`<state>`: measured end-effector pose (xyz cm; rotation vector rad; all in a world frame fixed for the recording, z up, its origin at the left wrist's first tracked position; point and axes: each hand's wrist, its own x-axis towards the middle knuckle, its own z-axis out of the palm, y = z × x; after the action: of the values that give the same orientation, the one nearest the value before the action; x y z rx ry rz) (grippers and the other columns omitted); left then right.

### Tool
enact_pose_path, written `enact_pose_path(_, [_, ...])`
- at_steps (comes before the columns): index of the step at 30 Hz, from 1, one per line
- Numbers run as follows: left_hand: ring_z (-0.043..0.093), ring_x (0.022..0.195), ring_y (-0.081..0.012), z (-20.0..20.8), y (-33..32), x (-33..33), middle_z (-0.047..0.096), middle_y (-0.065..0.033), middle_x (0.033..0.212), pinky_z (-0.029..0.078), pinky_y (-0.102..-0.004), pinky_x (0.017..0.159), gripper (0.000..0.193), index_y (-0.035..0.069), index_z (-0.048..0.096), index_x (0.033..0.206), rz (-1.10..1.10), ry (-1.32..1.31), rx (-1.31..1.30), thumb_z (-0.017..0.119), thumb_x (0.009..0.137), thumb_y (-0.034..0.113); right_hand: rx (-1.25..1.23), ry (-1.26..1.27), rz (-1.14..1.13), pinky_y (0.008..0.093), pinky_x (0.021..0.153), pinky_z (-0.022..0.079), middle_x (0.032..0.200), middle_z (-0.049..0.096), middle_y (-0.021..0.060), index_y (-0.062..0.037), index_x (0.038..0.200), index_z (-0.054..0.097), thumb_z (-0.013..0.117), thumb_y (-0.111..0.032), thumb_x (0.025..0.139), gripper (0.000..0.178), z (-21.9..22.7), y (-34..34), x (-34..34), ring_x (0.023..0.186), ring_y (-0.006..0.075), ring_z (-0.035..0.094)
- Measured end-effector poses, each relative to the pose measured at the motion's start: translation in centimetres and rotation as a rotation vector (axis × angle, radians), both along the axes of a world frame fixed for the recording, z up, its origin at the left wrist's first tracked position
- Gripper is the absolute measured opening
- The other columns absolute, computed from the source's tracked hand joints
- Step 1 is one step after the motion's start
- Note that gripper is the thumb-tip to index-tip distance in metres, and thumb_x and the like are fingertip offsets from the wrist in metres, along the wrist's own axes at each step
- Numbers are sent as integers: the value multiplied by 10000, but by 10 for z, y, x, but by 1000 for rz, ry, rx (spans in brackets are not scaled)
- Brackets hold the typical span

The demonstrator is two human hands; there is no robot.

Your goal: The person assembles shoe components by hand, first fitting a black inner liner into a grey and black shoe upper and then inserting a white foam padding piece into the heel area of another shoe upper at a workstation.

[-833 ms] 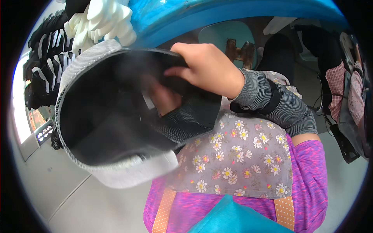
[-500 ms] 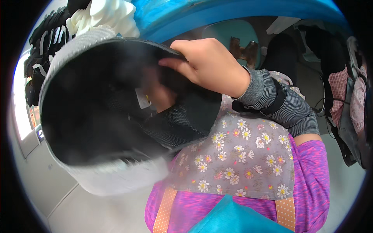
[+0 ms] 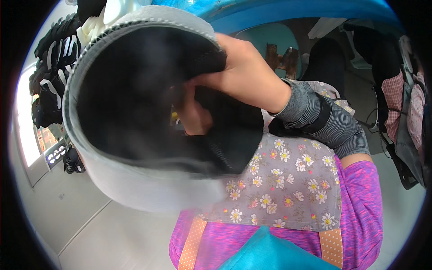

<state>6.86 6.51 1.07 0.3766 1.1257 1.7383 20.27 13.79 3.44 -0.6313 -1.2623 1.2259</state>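
Close to the camera is a large curved piece (image 3: 139, 191) with a black inside and a white-grey outer band. Stitching runs along its rim, and it looks like a shoe upper, though the exact kind is hard to tell. My right hand (image 3: 245, 72) is closed on its right-hand edge, thumb inside the black hollow and fingers outside. Through an opening in the hollow, part of my left hand (image 3: 194, 114) shows, dim and blurred; its fingers cannot be made out clearly. A small yellow mark (image 3: 175, 115) shows beside it.
Black pieces with white strips (image 3: 51, 76) are stacked at the far left, beside pale moulded shapes (image 3: 92, 29). A blue surface (image 3: 288, 11) curves across the top. Beyond my right arm are a turquoise stool (image 3: 258, 38) and another person's dark-clothed leg (image 3: 324, 63). A flowered apron (image 3: 288, 180) covers my lap.
The piece has turned and shifted right and up, so its white outer band shows more. My right hand still grips its edge. The white tag inside is now hidden.
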Motion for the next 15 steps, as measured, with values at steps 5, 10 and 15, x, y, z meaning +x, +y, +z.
enact_pose_path(5, [502,1234,-245,-2,0,28,515,-85,1363,379,-391,1060,575,106,457,1379,27,-118,-21,431,990,528,-46,-238,176,366,638,514,776,657,199,20,869,671,770,-267,771,320,3,3,6,712,353,651])
enact_pose_path(10, [510,1226,-241,-9,1,10,525,-73,1353,393,-386,1046,540,104,458,1379,-79,-160,-12,440,1000,489,-3,-309,95,402,635,513,765,648,211,38,865,657,753,-270,780,334,-6,6,8,703,379,638])
enact_pose_path(15, [529,1198,-217,-18,1,0,541,-71,1324,411,-369,1031,538,99,446,1388,-180,103,-60,455,1001,472,81,-182,-68,432,641,518,759,643,210,16,913,663,763,-322,738,393,1,2,-3,713,404,631])
